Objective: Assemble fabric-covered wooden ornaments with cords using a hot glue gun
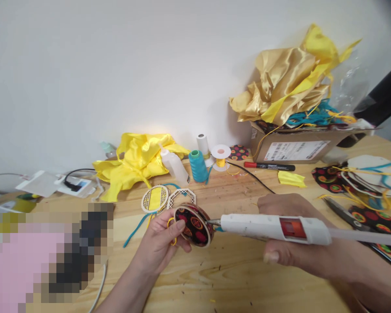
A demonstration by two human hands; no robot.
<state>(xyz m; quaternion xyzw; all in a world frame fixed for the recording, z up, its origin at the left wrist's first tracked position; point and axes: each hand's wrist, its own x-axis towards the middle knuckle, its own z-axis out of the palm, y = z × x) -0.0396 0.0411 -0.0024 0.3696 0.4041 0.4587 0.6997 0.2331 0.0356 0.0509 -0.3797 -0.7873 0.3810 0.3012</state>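
My left hand [166, 237] pinches a round, fabric-covered piece [193, 227] with a dark floral print and a pale rim, thumb on its face. A yellow cord loop hangs at its left side. In my right hand [289, 243] is a white glue gun [260, 227] with a red part in its window and a clear glue stick [361, 235] out of its back. Its metal nozzle meets the right edge of the round piece. Just behind lie a round lattice frame [154, 198] with yellow cloth and an octagonal lattice frame [181, 199].
A teal thread cone [198, 166], a white bottle [175, 165] and yellow satin [137, 158] stand behind. Right are a cardboard box [293, 145] piled with cloth, a marker [269, 166] and scissors [343, 213]. A black cable [250, 175] runs toward my right hand.
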